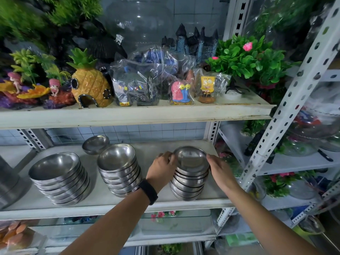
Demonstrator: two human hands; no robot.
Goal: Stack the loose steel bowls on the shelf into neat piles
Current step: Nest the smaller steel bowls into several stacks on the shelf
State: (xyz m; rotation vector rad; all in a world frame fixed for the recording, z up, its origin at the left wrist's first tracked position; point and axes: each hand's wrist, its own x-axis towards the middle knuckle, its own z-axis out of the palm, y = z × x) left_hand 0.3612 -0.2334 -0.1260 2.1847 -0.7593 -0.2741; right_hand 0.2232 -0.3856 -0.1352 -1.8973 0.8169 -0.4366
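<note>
Three piles of steel bowls stand on the white shelf (150,150). The right pile (189,183) sits between my hands. My left hand (162,169) curls around the left rim of its top bowl (191,159). My right hand (220,171) touches that bowl's right rim, fingers curved against it. A middle pile (119,172) and a wider left pile (60,179) stand untouched. One loose bowl (95,144) rests tilted at the back of the shelf, behind the middle pile.
A large steel pot (9,184) stands at the shelf's far left. The shelf above (128,115) holds aquarium ornaments and hangs low over the bowls. A slotted white upright (287,100) rises just right of my right hand. Plastic plants fill the neighbouring rack.
</note>
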